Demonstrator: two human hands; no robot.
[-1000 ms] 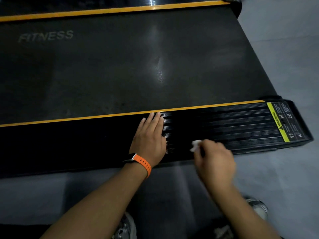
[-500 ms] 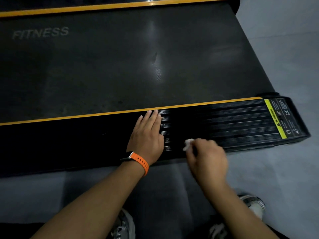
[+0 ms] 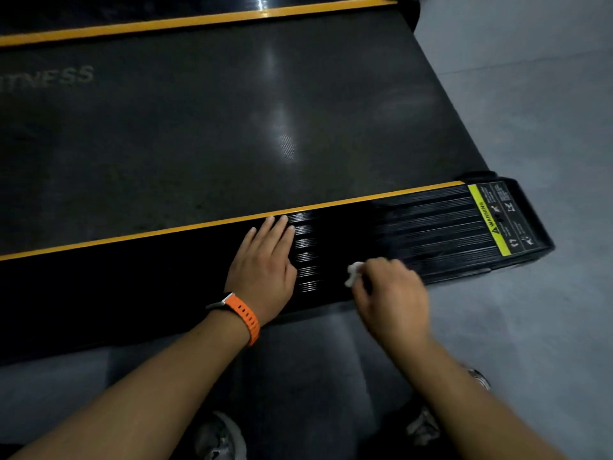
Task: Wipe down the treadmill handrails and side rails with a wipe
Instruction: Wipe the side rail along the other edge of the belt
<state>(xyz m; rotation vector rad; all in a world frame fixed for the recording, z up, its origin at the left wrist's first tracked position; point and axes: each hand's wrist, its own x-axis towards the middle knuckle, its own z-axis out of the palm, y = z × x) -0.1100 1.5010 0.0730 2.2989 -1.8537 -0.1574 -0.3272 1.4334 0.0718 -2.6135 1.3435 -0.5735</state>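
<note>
my left hand (image 3: 265,263), orange strap at the wrist, lies flat with fingers straight on the black ribbed side rail (image 3: 431,234) of the treadmill, fingertips at its yellow edge stripe (image 3: 199,229). just right of it, my right hand (image 3: 393,295) curls round a small crumpled white wipe (image 3: 353,273), pressing it on the rail's near edge. the wipe pokes out on the thumb side, between both hands.

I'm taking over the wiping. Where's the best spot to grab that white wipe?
Probably pinch the wipe by the crumpled tuft sticking out left of the right hand, coming from above-left over the side rail. The rest is hidden under that hand.
</note>
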